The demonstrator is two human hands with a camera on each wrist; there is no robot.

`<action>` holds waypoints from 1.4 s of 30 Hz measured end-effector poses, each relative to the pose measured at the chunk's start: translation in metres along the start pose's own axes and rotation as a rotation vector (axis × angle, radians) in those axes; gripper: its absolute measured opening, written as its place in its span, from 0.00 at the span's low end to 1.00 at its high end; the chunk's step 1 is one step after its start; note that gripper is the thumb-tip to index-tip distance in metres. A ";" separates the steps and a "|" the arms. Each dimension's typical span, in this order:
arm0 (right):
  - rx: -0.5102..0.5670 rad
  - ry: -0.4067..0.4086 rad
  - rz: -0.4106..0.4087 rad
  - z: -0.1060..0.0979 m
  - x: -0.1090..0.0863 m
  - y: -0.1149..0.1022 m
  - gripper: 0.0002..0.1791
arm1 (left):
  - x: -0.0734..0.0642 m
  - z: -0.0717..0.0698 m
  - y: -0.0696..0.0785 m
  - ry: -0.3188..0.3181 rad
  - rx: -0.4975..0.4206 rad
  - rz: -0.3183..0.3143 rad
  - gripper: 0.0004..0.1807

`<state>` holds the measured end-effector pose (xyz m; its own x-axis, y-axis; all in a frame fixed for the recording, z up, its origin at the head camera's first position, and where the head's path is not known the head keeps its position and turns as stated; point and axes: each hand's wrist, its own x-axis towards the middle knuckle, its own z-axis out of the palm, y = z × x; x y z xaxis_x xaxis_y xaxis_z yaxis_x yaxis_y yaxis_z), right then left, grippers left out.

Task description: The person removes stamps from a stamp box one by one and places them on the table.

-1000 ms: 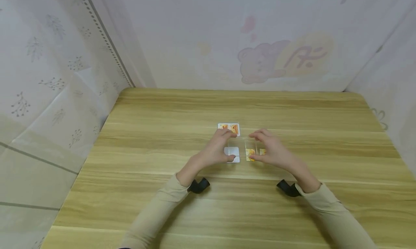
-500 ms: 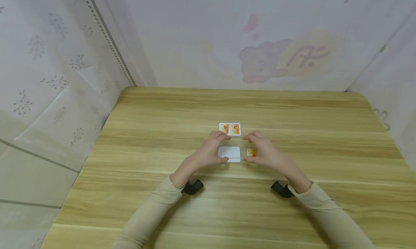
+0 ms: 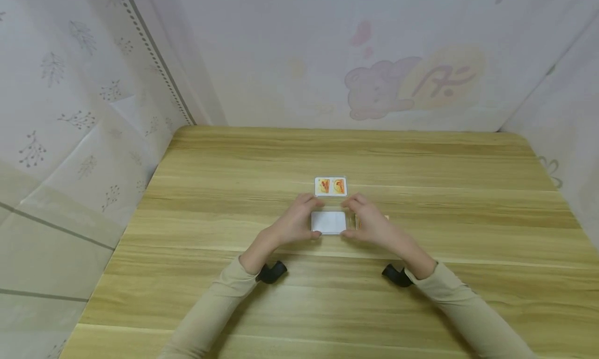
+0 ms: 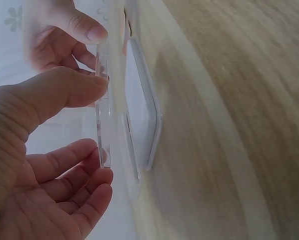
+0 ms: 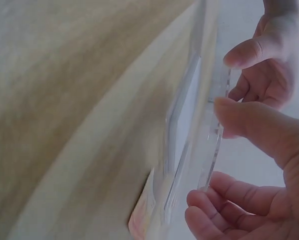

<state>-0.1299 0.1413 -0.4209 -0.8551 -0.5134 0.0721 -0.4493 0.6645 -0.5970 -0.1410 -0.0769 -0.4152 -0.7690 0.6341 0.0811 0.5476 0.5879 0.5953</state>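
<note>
Left hand (image 3: 294, 222) and right hand (image 3: 372, 226) have shifted left since the earlier frame, with the clear panel (image 4: 103, 130) between them. Grip, both: thumb and fingers pinching the panel, one hand per end. Panel sits above the white card (image 3: 328, 222), apart from it; hard to make out from the head, edge-on at the wrists. Far picture card (image 3: 330, 186) flat on the bench (image 3: 290, 307). Orange card (image 3: 357, 223), right, mostly hidden by the right hand.
</note>
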 end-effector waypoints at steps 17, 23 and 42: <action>-0.035 -0.019 0.014 0.011 0.003 -0.005 0.31 | -0.003 0.006 -0.008 -0.041 -0.006 -0.038 0.32; -0.039 -0.031 0.019 0.013 0.003 -0.005 0.31 | -0.004 0.007 -0.009 -0.057 0.000 -0.052 0.32; -0.051 -0.057 0.039 0.010 0.006 -0.007 0.31 | 0.001 0.004 -0.008 -0.085 0.021 -0.058 0.31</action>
<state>-0.1296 0.1281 -0.4245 -0.8566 -0.5160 0.0035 -0.4301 0.7102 -0.5573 -0.1450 -0.0784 -0.4229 -0.7693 0.6385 -0.0215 0.5107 0.6348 0.5798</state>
